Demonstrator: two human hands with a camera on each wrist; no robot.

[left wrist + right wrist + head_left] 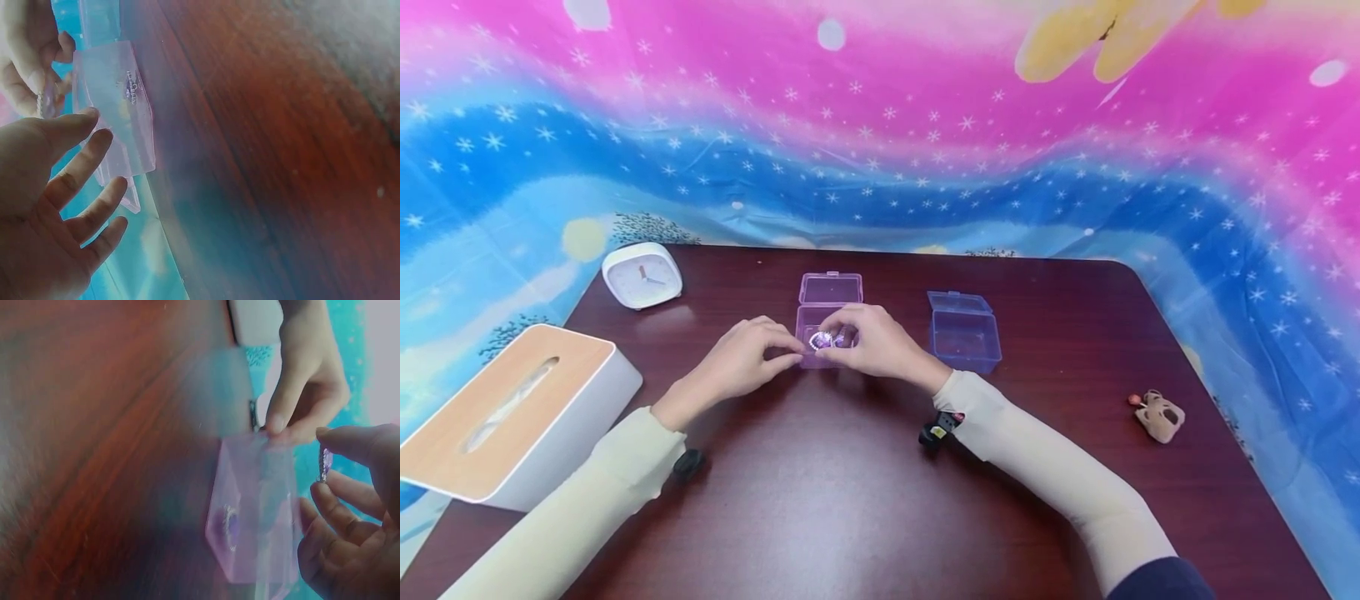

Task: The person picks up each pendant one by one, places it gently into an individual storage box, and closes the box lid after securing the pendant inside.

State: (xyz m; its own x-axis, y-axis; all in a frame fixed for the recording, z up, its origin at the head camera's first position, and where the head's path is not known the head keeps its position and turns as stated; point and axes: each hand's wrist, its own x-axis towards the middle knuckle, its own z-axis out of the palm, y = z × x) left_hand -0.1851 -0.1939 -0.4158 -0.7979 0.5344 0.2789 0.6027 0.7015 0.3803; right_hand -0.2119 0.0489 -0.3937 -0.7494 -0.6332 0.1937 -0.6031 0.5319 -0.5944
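Observation:
A pink see-through box stands on the table with its lid tipped back. Over it, my right hand pinches a purple gem ornament with a silver beaded rim between thumb and fingertip. A similar ornament shows through the box wall in the right wrist view. My left hand is at the box's left side, its thumb and index fingertip right at the rim. In the left wrist view the left fingers are extended and spread beside the box.
To the right stands a blue see-through box, its lid raised. A white clock is at the back left, a tissue box with a wood-look top at the left. A small brown plush charm lies near the table's right edge.

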